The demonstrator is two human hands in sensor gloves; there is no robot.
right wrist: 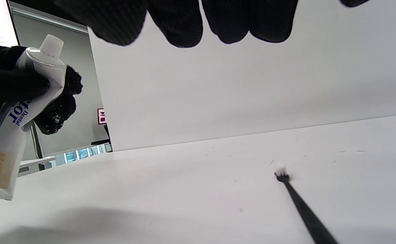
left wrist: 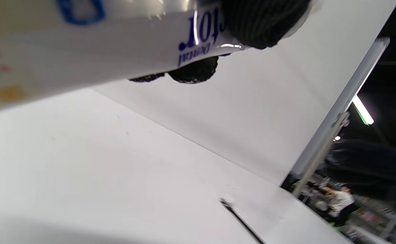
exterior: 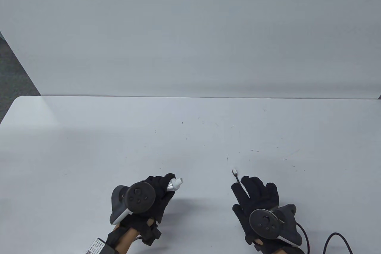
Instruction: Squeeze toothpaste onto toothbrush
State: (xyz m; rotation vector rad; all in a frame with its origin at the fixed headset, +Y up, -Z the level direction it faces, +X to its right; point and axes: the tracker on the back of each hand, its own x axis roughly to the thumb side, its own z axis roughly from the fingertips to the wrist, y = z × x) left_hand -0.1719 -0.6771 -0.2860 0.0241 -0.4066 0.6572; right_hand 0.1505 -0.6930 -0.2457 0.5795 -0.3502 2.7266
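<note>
My left hand (exterior: 166, 187) grips a white toothpaste tube (exterior: 175, 183) above the table, with the white nozzle end pointing right. The tube fills the top of the left wrist view (left wrist: 82, 51) and shows at the left of the right wrist view (right wrist: 21, 112). A black toothbrush (exterior: 235, 174) lies on the table, its head carrying a white blob and pointing away from me. It also shows in the left wrist view (left wrist: 238, 218) and the right wrist view (right wrist: 303, 210). My right hand (exterior: 256, 194) hovers over its handle with the fingers (right wrist: 181, 23) spread and holding nothing.
The white table (exterior: 119, 146) ends at a white panel (exterior: 190, 27) standing along its far edge. A black cable (exterior: 336, 236) loops at the bottom right near my right wrist. The table's rounded left corner (exterior: 18, 100) borders dark floor.
</note>
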